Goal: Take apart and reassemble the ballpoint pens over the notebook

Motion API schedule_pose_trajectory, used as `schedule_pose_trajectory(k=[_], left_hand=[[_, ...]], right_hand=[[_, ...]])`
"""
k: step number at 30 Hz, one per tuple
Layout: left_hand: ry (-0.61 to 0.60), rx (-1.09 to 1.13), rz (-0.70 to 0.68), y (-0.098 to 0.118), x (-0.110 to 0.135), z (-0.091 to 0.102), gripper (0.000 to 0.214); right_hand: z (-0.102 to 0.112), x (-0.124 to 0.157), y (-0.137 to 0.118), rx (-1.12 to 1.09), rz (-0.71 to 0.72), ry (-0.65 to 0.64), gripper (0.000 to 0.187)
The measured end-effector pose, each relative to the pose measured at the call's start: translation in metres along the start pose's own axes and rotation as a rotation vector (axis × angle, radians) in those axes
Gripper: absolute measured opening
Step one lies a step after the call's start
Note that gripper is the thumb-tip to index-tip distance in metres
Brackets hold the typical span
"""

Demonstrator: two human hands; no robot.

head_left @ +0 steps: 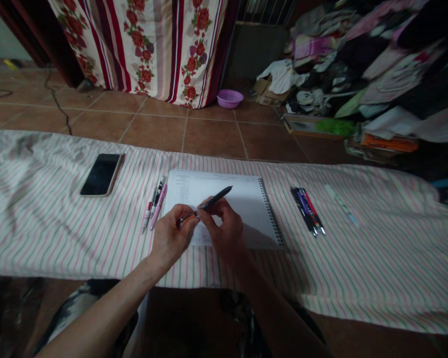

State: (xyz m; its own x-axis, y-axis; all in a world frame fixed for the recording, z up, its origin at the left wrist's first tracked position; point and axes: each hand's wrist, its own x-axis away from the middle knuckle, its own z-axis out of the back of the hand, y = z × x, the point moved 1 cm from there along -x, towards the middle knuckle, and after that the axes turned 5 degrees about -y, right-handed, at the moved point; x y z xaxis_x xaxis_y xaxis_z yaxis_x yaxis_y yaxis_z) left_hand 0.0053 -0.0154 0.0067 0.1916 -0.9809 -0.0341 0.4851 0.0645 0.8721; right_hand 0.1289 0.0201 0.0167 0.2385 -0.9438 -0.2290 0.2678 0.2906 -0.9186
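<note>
A black pen [219,195] slants upward in the fingers of my right hand [226,228], which is closed around its barrel. The thin lower end of the pen runs into the pinched fingers of my left hand [173,231]. Whether that thin end is joined to the barrel or is a separate piece, I cannot tell. Both hands are above an open spiral notebook [242,199] with printed text at its upper left. Left of the notebook lie several pens, a pink pen [159,206] among them. To its right are more pens, including a red pen [312,206].
A striped cloth [388,263] covers the long table. A phone [101,174] lies at the left, and a pale, slim pen-like item [341,205] at the right. Beyond, a purple basin [230,98] stands on the tiled floor by a floral curtain [145,44], near piled clothes [321,47].
</note>
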Motion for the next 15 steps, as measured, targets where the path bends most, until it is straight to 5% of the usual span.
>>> schedule_pose_trajectory(k=[15], left_hand=[[0.004, -0.123, -0.067, 0.0023, -0.0019, 0.0041, 0.018]], right_hand=[[-0.0012, -0.0032, 0.0011, -0.069, 0.082, -0.052, 0.009]])
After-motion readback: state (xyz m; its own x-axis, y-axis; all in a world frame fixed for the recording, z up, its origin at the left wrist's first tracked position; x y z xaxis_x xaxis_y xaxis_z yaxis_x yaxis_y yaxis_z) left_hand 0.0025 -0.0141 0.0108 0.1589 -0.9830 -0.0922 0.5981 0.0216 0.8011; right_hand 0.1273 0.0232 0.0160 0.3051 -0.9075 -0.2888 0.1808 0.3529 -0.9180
